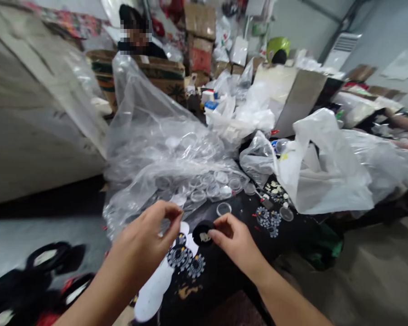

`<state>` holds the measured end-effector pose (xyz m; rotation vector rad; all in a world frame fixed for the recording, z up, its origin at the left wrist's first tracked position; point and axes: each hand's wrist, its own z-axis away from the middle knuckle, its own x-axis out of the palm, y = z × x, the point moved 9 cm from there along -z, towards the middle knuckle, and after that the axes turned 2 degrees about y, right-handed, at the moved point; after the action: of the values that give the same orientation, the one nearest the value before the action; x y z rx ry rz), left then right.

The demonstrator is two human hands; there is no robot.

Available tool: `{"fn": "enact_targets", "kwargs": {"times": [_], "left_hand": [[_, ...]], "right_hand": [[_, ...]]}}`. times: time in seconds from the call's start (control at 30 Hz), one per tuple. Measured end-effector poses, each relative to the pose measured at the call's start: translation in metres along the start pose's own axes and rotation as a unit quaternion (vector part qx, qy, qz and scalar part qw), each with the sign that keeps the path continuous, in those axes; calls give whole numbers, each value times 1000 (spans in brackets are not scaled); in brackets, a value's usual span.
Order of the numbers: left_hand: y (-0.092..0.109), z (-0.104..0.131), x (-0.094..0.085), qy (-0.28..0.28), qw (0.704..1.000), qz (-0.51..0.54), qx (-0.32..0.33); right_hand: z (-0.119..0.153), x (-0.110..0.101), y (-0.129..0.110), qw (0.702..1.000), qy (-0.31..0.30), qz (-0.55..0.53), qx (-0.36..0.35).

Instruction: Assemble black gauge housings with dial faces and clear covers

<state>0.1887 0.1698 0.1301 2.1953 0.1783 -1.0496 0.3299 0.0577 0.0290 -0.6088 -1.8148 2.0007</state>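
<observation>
Now right hand [234, 240] pinches black round part [203, 234]; left hand [146, 240] fingertips pinched, contents unclear.

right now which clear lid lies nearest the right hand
The lone clear lid just above the right hand; the other lids sit farther back, by the plastic bag.

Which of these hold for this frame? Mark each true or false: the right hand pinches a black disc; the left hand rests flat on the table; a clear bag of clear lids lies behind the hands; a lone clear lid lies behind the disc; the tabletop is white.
1. The right hand pinches a black disc. True.
2. The left hand rests flat on the table. False: it is raised, fingers curled.
3. A clear bag of clear lids lies behind the hands. True.
4. A lone lid lies behind the disc. True.
5. The tabletop is white. False: it is black.
</observation>
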Motion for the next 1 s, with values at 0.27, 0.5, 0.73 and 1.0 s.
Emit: {"fn": "enact_targets", "kwargs": {"times": [0.27,0.5,0.73,1.0], "left_hand": [[121,-179,111,-77,986,64,134],[76,-144,103,-128,985,110,34],[-23,77,70,-89,841,427,-320],[-46,219,73,113,617,593,-505]], "right_hand": [[17,-53,-6,998,63,4,-1],[25,-78,10,991,81,-92,47],[15,-10,28,975,-40,-185,117],[60,91,32,963,-255,3,82]]}}
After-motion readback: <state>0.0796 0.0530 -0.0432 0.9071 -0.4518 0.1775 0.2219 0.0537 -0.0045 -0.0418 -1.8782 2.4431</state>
